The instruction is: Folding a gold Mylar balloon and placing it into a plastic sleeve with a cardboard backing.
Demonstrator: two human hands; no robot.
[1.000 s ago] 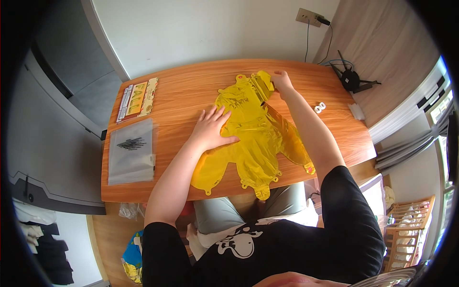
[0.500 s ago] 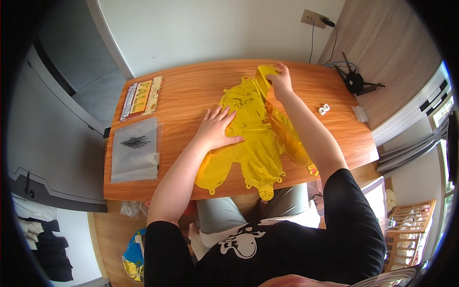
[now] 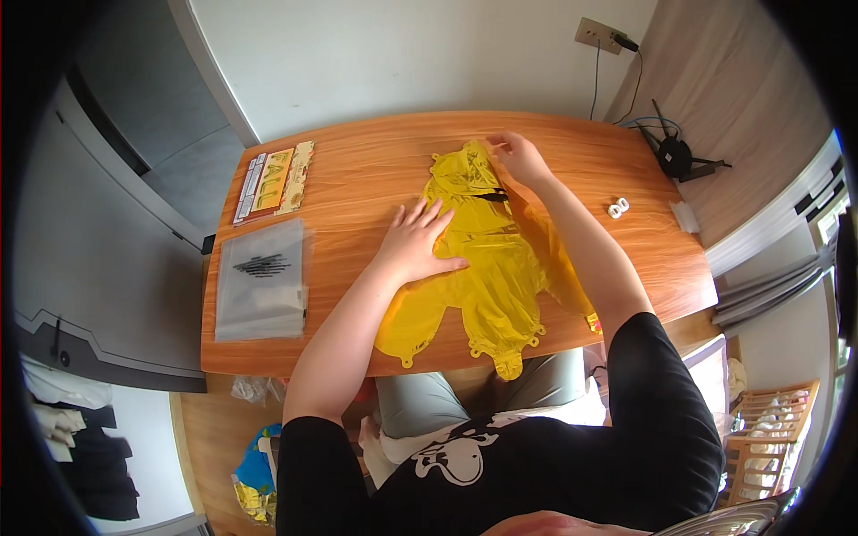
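Foil (image 3: 490, 259), yellow and creased, lies mid-way on the worktop (image 3: 357, 161), its lobed end reaching the 6 o'clock edge. Left hand (image 3: 416, 241): palm down on the foil's 9 o'clock side, fingers splayed flat, thumb toward 3 o'clock, forearm entering from 7 o'clock. Right hand (image 3: 521, 159): at the foil's 1 o'clock end, arm extended, fingers curved toward 10 o'clock; whether they pinch the foil's edge or merely touch it cannot be told. Right forearm (image 3: 594, 241) crosses the foil's 4 o'clock lobe and hides part of it; left palm covers another patch. Clear sheet (image 3: 259, 308) at 9 o'clock bears black strokes (image 3: 262, 265); printed or loose, unclear.
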